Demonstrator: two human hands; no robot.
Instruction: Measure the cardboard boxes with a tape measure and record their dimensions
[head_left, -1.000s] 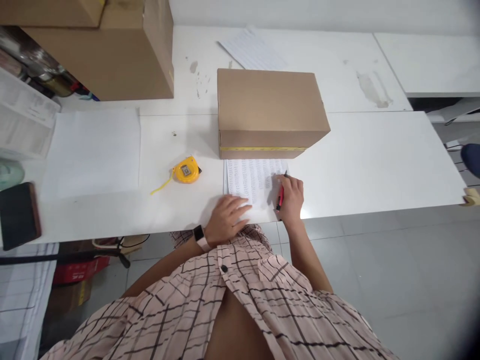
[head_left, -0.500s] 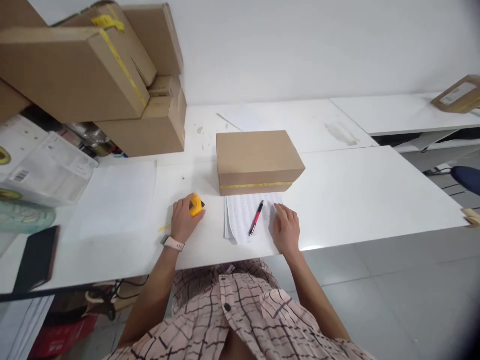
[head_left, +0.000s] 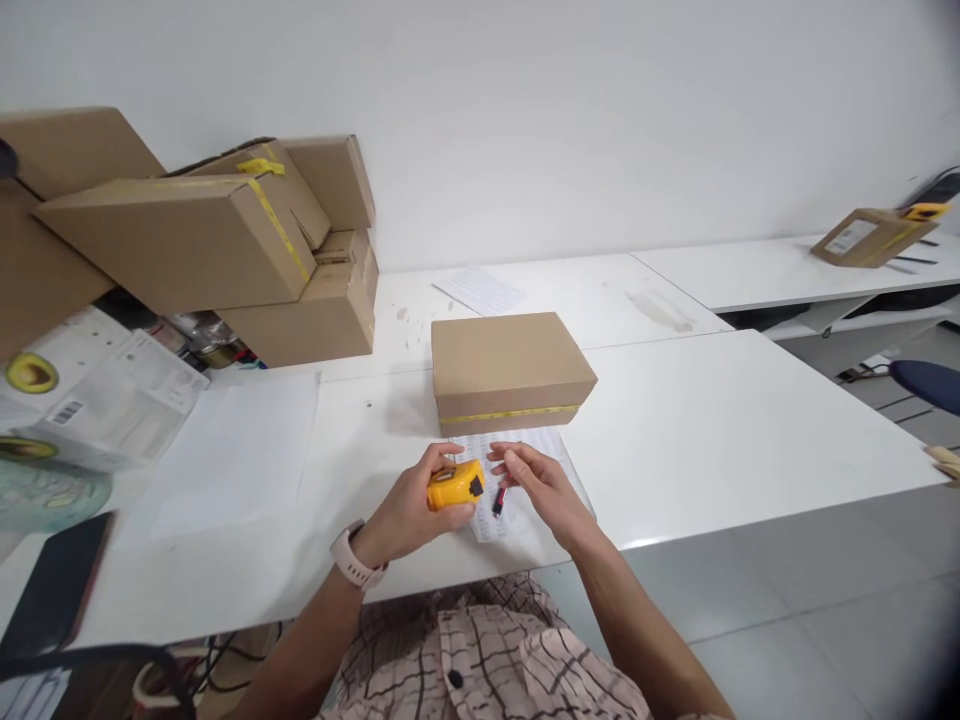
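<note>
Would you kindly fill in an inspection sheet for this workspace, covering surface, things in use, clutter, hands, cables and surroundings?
Surface: white table, grayish marks toward the back.
Things in use: yellow tape measure; pen, partly hidden, over printed sheets; cardboard box beyond them.
Clutter: stacked boxes, blank-looking paper and phone on the left.
Hands: left hand holds the tape measure; right hand, fingers loosely curled, is over the sheets with no grip seen.
Cables: dark cables below the table's near edge, left side; ends not visible.
Surroundings: plain wall, tiled floor, small box at far right.
</note>
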